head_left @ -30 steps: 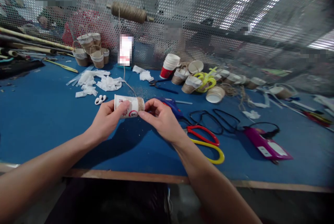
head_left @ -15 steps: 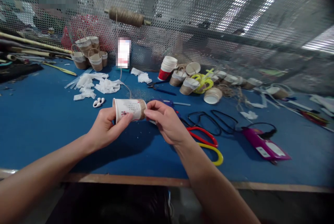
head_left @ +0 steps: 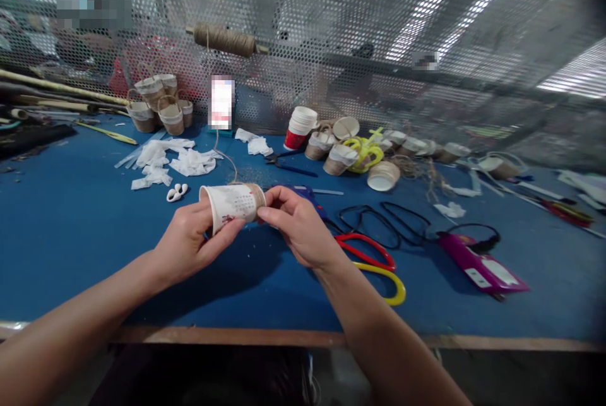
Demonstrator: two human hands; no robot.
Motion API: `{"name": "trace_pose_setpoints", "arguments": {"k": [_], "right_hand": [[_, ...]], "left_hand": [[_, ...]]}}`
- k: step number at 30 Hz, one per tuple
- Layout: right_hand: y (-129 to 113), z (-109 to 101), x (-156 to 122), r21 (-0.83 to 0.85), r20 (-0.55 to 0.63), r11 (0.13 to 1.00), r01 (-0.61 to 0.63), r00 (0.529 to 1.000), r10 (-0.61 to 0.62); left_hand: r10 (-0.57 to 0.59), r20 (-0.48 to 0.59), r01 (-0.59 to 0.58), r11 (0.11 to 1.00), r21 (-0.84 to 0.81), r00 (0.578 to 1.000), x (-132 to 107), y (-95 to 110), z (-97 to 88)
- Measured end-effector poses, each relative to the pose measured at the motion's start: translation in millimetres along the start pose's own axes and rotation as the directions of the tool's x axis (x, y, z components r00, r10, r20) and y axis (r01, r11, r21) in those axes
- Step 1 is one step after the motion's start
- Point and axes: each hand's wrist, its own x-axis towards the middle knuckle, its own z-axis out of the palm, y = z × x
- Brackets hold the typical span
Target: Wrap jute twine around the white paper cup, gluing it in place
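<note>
A white paper cup (head_left: 230, 203) with printed marks lies sideways in the air above the blue table (head_left: 71, 229). Brown twine is wound round its base end on the right. My left hand (head_left: 189, 243) grips the cup's body from below and behind. My right hand (head_left: 296, 226) pinches at the twine-wrapped base. A thin strand of twine (head_left: 227, 156) runs from the cup up to a twine spool (head_left: 225, 40) mounted on the perforated metal screen.
Red and yellow scissors handles (head_left: 374, 264) and a purple glue gun (head_left: 478, 264) lie to the right. Twine-wrapped cups (head_left: 158, 106) stand at the back left, stacked cups (head_left: 299, 125) and more wrapped ones at the back centre. White paper scraps (head_left: 177, 160) lie behind the cup.
Both hands have lifted the cup slightly and turned it, so its rim now tilts more toward me. The right fingers stay at the twine end.
</note>
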Motion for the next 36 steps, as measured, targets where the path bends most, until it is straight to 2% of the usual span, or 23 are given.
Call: {"name": "trace_pose_setpoints", "arguments": {"k": [4,7,9,12,15,17,18,20,23,25,27,31,33,36], "right_hand": [[2,-2,0,-0.053,-0.017,0.999,0.014,1.0,-0.015],[3,-2,-1,-0.138,-0.024,0.989,0.053,0.998,-0.057],[3,-1,-3,-0.218,-0.026,0.97,0.111,0.993,-0.119],[1,2,-5,-0.391,0.001,0.876,0.281,0.952,-0.305],[2,4,-7,-0.525,0.118,0.715,0.461,0.872,-0.475],[2,5,-8,-0.555,0.189,0.647,0.523,0.836,-0.514],[2,4,-8,-0.558,0.213,0.633,0.536,0.83,-0.515],[1,3,-8,-0.549,0.219,0.647,0.529,0.838,-0.499],[0,0,-7,-0.523,0.081,0.716,0.462,0.863,-0.498],[0,-1,-6,-0.528,-0.003,0.725,0.443,0.852,-0.523],[0,-2,-4,-0.544,0.021,0.7,0.462,0.842,-0.539],[0,-1,-5,-0.536,0.14,0.708,0.461,0.875,-0.463],[-2,1,-7,-0.535,0.175,0.719,0.445,0.89,-0.421],[-3,3,-11,-0.521,0.239,0.708,0.477,0.878,-0.416]], "left_hand": [[-0.141,0.047,0.145,0.983,-0.113,0.989,2,-2,-0.8],[-0.281,0.115,0.303,0.908,-0.29,0.953,5,-5,-0.8],[-0.37,0.154,0.397,0.792,-0.463,0.916,7,-7,-1.7],[-0.487,0.22,0.49,0.544,-0.681,0.845,13,-9,-4.9],[-0.572,0.327,0.588,0.359,-0.725,0.752,19,-10,-7.8],[-0.598,0.358,0.623,0.32,-0.714,0.717,20,-11,-7.8],[-0.599,0.35,0.619,0.327,-0.714,0.72,20,-11,-7.2],[-0.585,0.294,0.579,0.385,-0.719,0.755,18,-12,-5.2],[-0.536,0.185,0.499,0.529,-0.686,0.823,14,-13,-1.9],[-0.482,0.164,0.472,0.635,-0.612,0.861,11,-12,-0.1],[-0.422,0.181,0.451,0.724,-0.522,0.888,9,-11,1.2],[-0.383,0.229,0.445,0.798,-0.405,0.895,6,-8,2.9],[-0.401,0.236,0.465,0.79,-0.399,0.885,6,-9,4.4],[-0.453,0.207,0.497,0.751,-0.434,0.867,4,-12,7.6]]}}
